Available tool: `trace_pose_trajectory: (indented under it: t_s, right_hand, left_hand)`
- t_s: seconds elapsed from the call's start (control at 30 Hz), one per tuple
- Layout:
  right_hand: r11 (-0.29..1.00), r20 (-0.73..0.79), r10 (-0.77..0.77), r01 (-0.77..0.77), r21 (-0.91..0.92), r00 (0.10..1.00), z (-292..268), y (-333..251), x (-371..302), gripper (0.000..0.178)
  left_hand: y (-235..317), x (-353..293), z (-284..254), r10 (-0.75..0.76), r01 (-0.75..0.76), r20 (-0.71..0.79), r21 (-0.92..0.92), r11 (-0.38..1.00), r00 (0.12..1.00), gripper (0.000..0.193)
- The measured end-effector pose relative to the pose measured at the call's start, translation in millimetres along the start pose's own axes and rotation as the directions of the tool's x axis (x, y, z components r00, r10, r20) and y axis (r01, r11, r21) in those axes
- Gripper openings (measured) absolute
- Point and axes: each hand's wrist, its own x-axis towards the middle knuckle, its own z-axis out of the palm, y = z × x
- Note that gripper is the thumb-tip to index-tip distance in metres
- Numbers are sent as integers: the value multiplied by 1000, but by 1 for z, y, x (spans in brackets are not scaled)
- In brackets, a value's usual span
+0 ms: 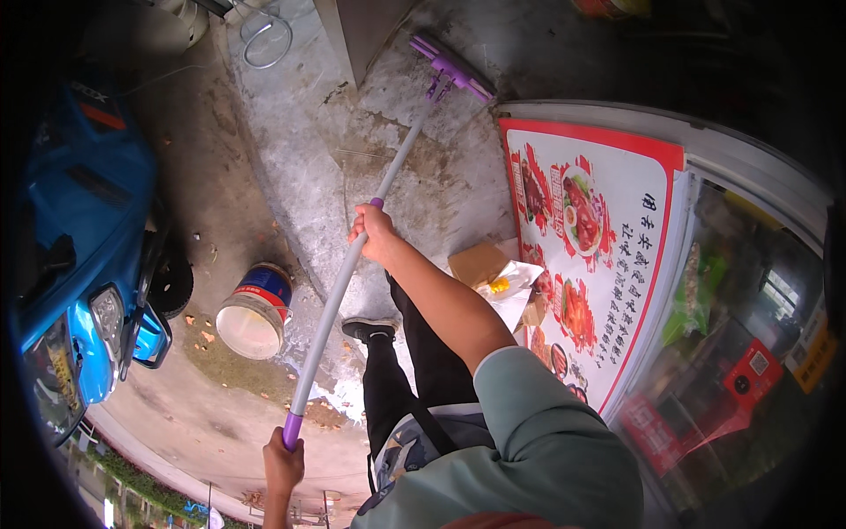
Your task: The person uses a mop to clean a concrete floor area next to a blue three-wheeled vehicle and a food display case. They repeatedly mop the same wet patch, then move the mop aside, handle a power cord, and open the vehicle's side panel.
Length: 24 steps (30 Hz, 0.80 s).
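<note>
A mop (340, 282) with a grey pole and a purple head slants across the view. Its purple head (452, 69) lies on the wet-looking concrete floor at the far end, beside the foot of a metal panel. My right hand (374, 231) is closed round the middle of the pole, just below a purple collar. Lower down and to the left, my left hand (284, 463) wraps round the pole's purple end grip. Both arms are stretched out, the right one in a green sleeve. The underside of the mop head is hidden.
A bucket (253, 311) stands left of the pole, near a blue scooter (84, 220). On the right are a cardboard box (480, 264) with white paper and a red-bordered food poster (590, 247) beside a glass case (731, 353). A wire loop (267, 44) lies far left.
</note>
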Motion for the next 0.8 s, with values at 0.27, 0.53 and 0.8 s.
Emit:
trace_pose_trajectory:
  t_s: [0.27, 0.53, 0.8]
  right_hand:
    - [975, -32, -199, 195, -108, 979, -64, -120, 34, 23]
    - [580, -35, -678, 504, -640, 734, -44, -321, 80, 18]
    - [520, 79, -531, 398, -756, 844, -47, -267, 60, 51]
  left_hand:
    - [70, 67, 135, 169, -169, 24, 22, 985, 985, 20]
    - [303, 277, 200, 445, -464, -136, -209, 861, 885, 27]
    - [341, 322, 158, 466, -202, 447, -519, 830, 764, 31]
